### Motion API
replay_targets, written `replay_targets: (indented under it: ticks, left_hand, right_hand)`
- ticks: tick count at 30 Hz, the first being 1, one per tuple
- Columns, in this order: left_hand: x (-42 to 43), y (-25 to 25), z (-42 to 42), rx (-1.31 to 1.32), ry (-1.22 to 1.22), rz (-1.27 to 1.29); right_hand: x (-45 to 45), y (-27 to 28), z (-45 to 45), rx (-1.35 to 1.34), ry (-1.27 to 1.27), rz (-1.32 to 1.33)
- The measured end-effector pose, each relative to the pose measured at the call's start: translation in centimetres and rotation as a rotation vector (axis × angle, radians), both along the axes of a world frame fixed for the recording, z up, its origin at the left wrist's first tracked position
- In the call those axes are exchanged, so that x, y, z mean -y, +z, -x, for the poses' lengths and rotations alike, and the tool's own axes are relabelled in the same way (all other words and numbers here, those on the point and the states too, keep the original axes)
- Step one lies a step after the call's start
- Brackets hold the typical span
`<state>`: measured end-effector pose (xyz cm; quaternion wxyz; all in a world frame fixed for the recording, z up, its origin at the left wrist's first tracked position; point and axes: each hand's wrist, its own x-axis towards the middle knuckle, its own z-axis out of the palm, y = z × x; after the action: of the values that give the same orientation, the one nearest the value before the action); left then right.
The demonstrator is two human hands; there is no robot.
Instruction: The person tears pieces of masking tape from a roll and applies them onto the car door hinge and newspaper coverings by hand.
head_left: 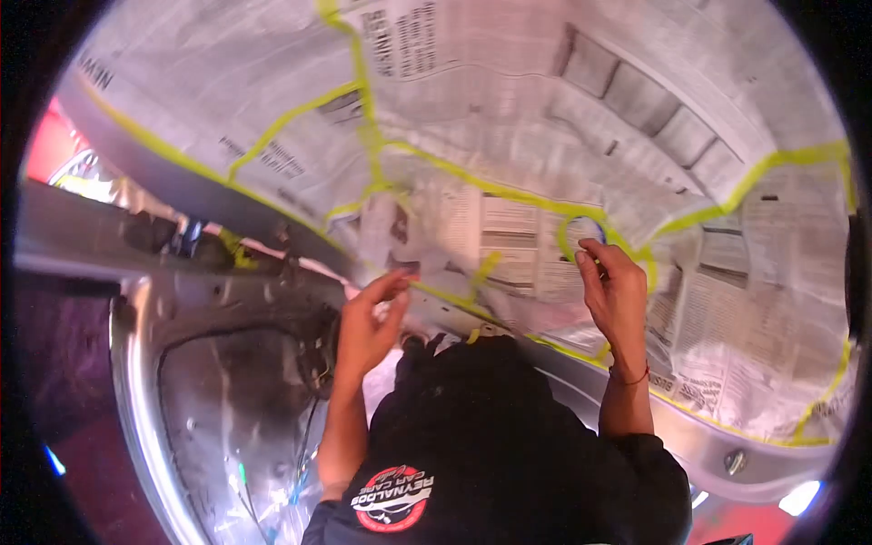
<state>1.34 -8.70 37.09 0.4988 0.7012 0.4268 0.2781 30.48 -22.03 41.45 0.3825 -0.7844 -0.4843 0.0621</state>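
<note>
My right hand [618, 286] pinches a roll of yellow-green masking tape [564, 238] at its lower edge, between thumb and fingers. The roll is in front of newspaper sheets [554, 250] that cover the car body's inside. My left hand [368, 322] is near the lower edge of the paper, its thumb apart from the fingers, and I see nothing held in it. Strips of yellow-green tape [454, 170] join the sheets and run along their borders. A short tape piece [486, 270] lies on the paper between my hands.
At the left stands a car door [136, 363] with its bare inner panel and hanging wires. A grey metal sill [708, 436] runs along the paper's lower edge at the right. My black shirt [509, 436] fills the lower middle.
</note>
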Motion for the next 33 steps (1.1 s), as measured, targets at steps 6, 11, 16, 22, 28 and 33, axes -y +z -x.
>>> replay_targets:
  ticks: [6, 11, 16, 22, 28, 33]
  left_hand:
    - [1.4, -4.2, 3.3, -0.43, -0.095, -0.131]
    - [6.5, -6.8, 6.2, -0.561, -0.271, -0.066]
    - [10.5, -8.5, 9.3, -0.534, 0.044, 0.171]
    - [10.6, -10.8, 11.0, -0.585, 0.12, 0.187]
    - [8.2, -12.5, 10.6, -0.595, 0.065, 0.144]
    - [6.1, -11.6, 10.0, -0.553, -0.007, 0.153]
  right_hand:
    - [-7.7, 0.1, 7.1, 0.091, 0.481, -0.061]
    - [-20.6, -1.4, 18.4, 0.309, 1.077, -0.058]
    - [-28.4, -4.1, 25.6, 0.502, 1.259, 0.022]
    - [-32.8, -6.2, 29.9, 0.473, 1.314, 0.004]
    - [-34.4, -6.0, 31.3, 0.364, 1.406, 0.129]
    - [-34.7, -5.1, 32.2, 0.249, 1.407, 0.22]
